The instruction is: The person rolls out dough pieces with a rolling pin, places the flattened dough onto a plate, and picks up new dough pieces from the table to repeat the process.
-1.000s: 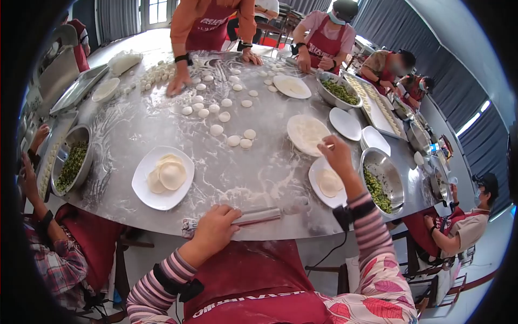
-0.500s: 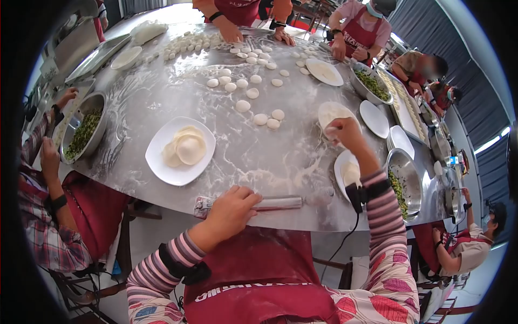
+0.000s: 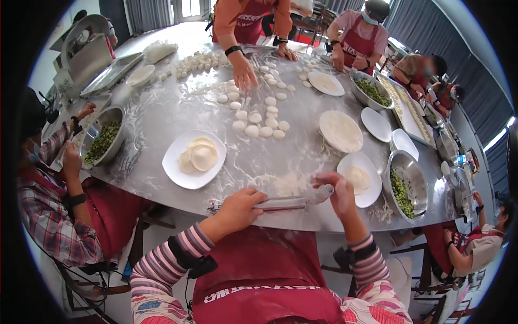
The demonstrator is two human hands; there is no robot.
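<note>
My left hand [image 3: 237, 208] is wrapped over the body of a silver metal roller [image 3: 286, 204] lying along the table's near edge. My right hand [image 3: 340, 194] has its fingers apart, right beside the pale rounded end of the roller, with nothing held in it. Just past the roller, a patch of loose flour [image 3: 288, 183] whitens the steel. Close to my right hand stands a white plate [image 3: 372, 189] with a flat dough wrapper [image 3: 357, 179] on it. Left of the middle, a white square plate [image 3: 181, 178] carries several stacked dough wrappers [image 3: 204, 156].
A plate of flour [image 3: 341, 132] lies beyond my right hand. Small dough pieces [image 3: 252, 130] spread mid-table, under a co-worker's hand [image 3: 244, 73]. Steel bowls of green filling stand at right [image 3: 423, 181] and left [image 3: 120, 143]. Other people work around the table.
My right hand has come back from the flour plate to the roller's end, its fingers now apart. Flour whitens the table ahead. A co-worker's hand has reached in and the dough pieces lie closer together.
</note>
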